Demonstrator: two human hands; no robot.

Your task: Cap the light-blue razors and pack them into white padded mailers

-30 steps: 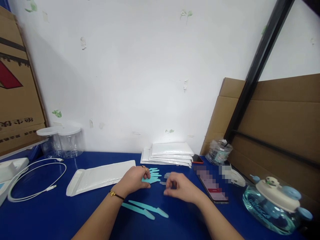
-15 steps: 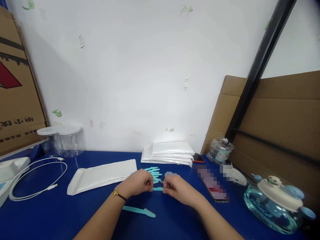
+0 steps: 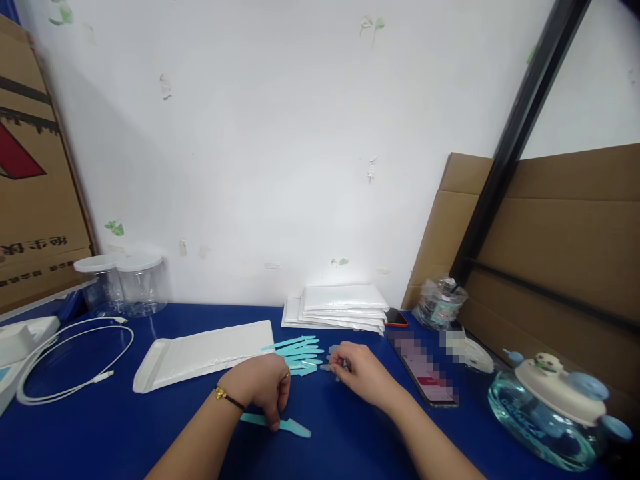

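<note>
A teal eyebrow razor (image 3: 299, 428) lies near the front of the table, its wider, pale-covered end toward the right. My left hand (image 3: 267, 385) reaches down over its handle, with thumb and fingertips closed on it. Behind that hand, several more teal eyebrow razors (image 3: 303, 353) lie side by side in a loose fan. Just right of them, my right hand (image 3: 357, 365) rests with curled, pinched fingers among small clear plastic caps (image 3: 333, 349). Whether a cap is between those fingertips is hidden.
A white padded envelope (image 3: 210, 353) lies at left, and a stack of them (image 3: 345, 298) sits by the wall. A phone (image 3: 425, 373) and a teal-tinted bottle (image 3: 547, 413) are at right. A white cable (image 3: 75, 327) and clear jars (image 3: 143, 287) stand left.
My hands were together over an eyebrow razor. My left hand has moved down toward me to the front razor; another razor now shows at the fan's near edge. My right hand shifted slightly back.
</note>
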